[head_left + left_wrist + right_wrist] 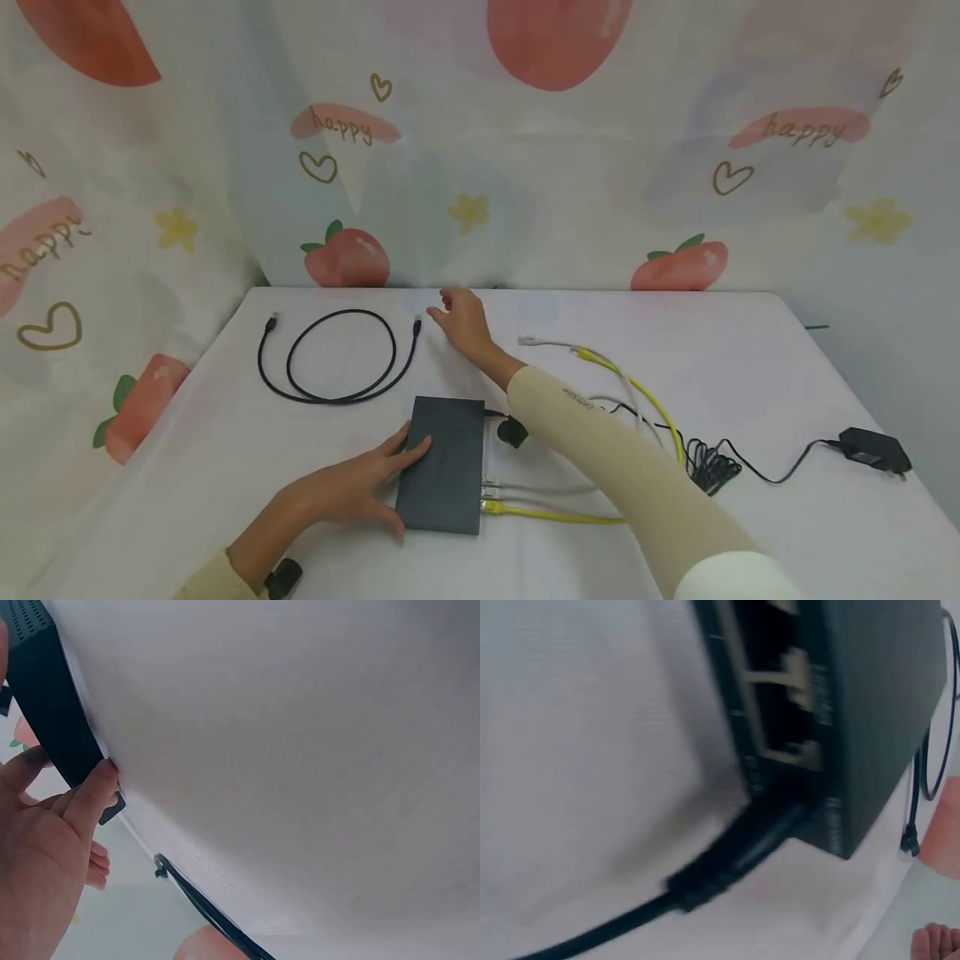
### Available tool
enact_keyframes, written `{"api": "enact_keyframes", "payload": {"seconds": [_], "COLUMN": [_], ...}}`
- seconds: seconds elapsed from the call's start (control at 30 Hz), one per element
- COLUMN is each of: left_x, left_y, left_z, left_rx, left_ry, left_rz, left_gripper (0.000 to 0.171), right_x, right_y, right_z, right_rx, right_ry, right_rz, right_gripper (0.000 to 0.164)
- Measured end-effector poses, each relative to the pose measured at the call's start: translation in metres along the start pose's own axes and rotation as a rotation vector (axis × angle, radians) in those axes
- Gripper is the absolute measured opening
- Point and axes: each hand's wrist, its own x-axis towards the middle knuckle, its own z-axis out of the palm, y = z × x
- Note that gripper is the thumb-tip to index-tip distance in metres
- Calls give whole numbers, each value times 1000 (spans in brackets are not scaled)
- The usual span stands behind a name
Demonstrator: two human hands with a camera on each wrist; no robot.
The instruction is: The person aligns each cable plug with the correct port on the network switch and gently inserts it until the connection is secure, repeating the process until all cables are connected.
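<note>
A dark grey network switch (442, 467) lies on the white table. My left hand (345, 487) grips its left side, fingers spread over the edge and top, the lowest digit at the near corner. In the left wrist view the fingers (94, 795) hold the casing's edge. Held over the table's back edge, my right hand (465, 323) has loosely bent fingers and nothing in them. A coiled black network cable (330, 402) lies to its left, one plug (417, 321) near that hand. On the switch's port side, a black power plug (735, 847) sits beside the network ports.
A yellow cable (555, 517) and a grey cable (540, 488) run rightward from the switch under my right forearm. Their loose ends lie at the back. Bundled black cord (708, 467) leads to a power adapter (873, 450) at the right. A printed curtain (525, 192) hangs behind.
</note>
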Motion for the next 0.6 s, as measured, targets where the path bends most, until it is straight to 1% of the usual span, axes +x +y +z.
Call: {"api": "enact_keyframes", "payload": {"seconds": [0.1,0.27,0.37,0.53,0.57,0.6], "left_x": [-1,-1,0,0,0,0], "left_y": [-1,-4,-6,-7,-8,-8], "left_z": [0,1,1,1,1,1], "left_rx": [4,2,5,19,23,24], "left_ry": [4,11,13,18,20,22], "left_rz": [4,26,34,35,35,39], "left_gripper": [107,106,106,106,106,106], "right_x": [7,12,14,19,19,20], "right_y": [-4,-8,-10,-14,-14,-14], "right_z": [5,16,21,28,29,32], "right_rx": [4,-53,-60,-63,-71,-76], "right_ry": [-2,-16,-31,-89,-92,-93], "right_rz": [55,122,150,186,183,181], "right_gripper": [37,36,37,39,39,35]}}
